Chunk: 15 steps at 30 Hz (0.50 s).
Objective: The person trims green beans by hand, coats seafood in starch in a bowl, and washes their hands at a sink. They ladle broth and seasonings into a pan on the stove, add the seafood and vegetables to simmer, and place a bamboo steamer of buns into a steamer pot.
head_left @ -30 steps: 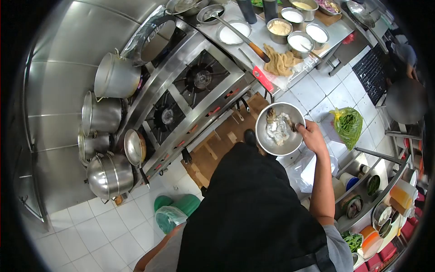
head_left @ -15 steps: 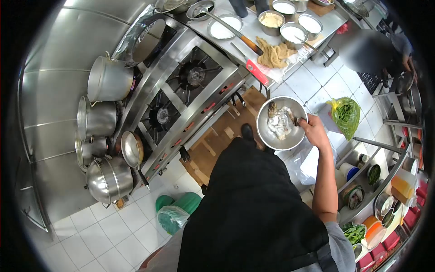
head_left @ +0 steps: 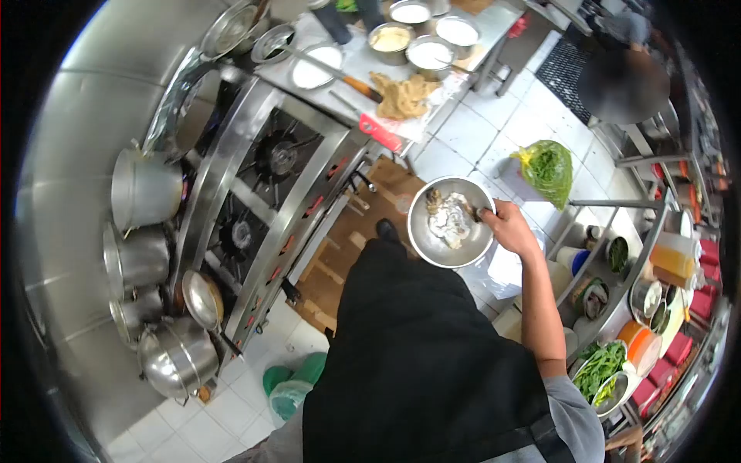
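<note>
My right hand [head_left: 509, 225] grips the right rim of a round metal bowl [head_left: 424, 234], its thumb over the edge and its fingers closed. In the bowl lie pale, wet-looking pieces of food [head_left: 450, 224] with a white coating, and a darker brownish piece by the upper left. What exactly the pieces are, I cannot make out. The bowl is held in front of my black apron [head_left: 417, 347], above the floor. My left hand is not in view.
On the left, a gas stove [head_left: 255, 185] has several pots and a pan [head_left: 202, 301] behind its burners. A table [head_left: 363, 85] ahead holds bowls, a brown cloth [head_left: 403, 94] and a red-handled cleaver [head_left: 380, 133]. Food shelves [head_left: 633, 262] stand right; a person [head_left: 634, 31] is beyond.
My view has turned and shifted, so the stove, table and shelves sit elsewhere in the picture. The bowl, still in my right hand, appears further left and slightly lower.
</note>
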Each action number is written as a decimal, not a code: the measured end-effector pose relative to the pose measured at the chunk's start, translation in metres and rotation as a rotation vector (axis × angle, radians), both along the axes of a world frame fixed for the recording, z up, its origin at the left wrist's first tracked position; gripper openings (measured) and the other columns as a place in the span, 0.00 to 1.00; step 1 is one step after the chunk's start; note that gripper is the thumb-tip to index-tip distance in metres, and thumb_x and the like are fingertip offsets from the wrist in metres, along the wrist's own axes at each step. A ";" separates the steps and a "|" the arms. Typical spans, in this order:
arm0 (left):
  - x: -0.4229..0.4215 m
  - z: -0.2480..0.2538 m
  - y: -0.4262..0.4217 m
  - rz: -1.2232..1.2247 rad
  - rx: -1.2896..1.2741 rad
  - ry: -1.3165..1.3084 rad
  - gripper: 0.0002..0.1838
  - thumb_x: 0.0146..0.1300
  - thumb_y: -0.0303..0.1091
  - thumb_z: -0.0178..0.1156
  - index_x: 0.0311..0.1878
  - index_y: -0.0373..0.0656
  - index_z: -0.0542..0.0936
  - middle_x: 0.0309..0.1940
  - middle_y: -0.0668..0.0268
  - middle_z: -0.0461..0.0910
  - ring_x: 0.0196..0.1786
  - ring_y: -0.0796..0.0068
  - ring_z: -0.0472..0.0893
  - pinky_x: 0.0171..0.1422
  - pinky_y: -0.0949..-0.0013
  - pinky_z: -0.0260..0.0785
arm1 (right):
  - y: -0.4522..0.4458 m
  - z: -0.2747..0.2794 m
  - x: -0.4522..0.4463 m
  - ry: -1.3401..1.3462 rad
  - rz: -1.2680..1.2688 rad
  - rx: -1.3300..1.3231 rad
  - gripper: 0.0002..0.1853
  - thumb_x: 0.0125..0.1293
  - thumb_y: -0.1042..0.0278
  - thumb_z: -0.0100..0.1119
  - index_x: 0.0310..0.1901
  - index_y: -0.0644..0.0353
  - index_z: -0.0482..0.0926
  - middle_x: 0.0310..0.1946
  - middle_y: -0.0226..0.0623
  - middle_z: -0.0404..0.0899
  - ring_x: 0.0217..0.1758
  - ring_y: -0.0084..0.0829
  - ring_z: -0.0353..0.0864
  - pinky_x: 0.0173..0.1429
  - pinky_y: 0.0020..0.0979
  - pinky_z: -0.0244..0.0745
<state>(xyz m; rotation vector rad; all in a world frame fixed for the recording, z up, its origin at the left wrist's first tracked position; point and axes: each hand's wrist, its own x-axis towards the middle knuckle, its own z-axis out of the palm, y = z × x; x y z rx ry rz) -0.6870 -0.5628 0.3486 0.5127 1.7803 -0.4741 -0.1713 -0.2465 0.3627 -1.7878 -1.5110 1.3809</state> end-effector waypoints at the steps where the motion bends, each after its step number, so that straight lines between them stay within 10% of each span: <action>1: -0.002 -0.009 0.015 -0.059 0.004 -0.013 0.17 0.71 0.43 0.52 0.50 0.39 0.77 0.29 0.62 0.80 0.31 0.66 0.80 0.35 0.64 0.72 | 0.001 0.004 0.002 -0.028 0.006 -0.004 0.14 0.62 0.65 0.53 0.37 0.71 0.79 0.24 0.51 0.78 0.28 0.36 0.77 0.39 0.40 0.71; 8: 0.066 0.006 0.227 -0.332 0.477 -0.241 0.16 0.71 0.43 0.52 0.50 0.40 0.77 0.28 0.63 0.80 0.30 0.66 0.80 0.34 0.64 0.72 | 0.004 0.024 0.001 -0.043 -0.011 0.025 0.15 0.64 0.62 0.52 0.37 0.69 0.79 0.24 0.52 0.79 0.29 0.38 0.78 0.40 0.40 0.72; 11: 0.151 0.067 0.307 0.022 0.800 -0.885 0.32 0.72 0.45 0.51 0.72 0.41 0.57 0.56 0.53 0.72 0.59 0.66 0.75 0.51 0.64 0.77 | 0.012 0.023 -0.008 0.088 -0.026 0.107 0.15 0.66 0.61 0.54 0.41 0.66 0.81 0.30 0.48 0.83 0.34 0.36 0.82 0.43 0.36 0.74; 15: 0.223 0.070 0.363 0.053 0.798 -1.014 0.33 0.67 0.36 0.54 0.72 0.40 0.55 0.62 0.54 0.66 0.60 0.68 0.72 0.60 0.61 0.71 | 0.016 0.058 -0.030 0.094 -0.040 0.119 0.16 0.65 0.61 0.56 0.45 0.67 0.80 0.32 0.51 0.83 0.36 0.41 0.83 0.46 0.39 0.75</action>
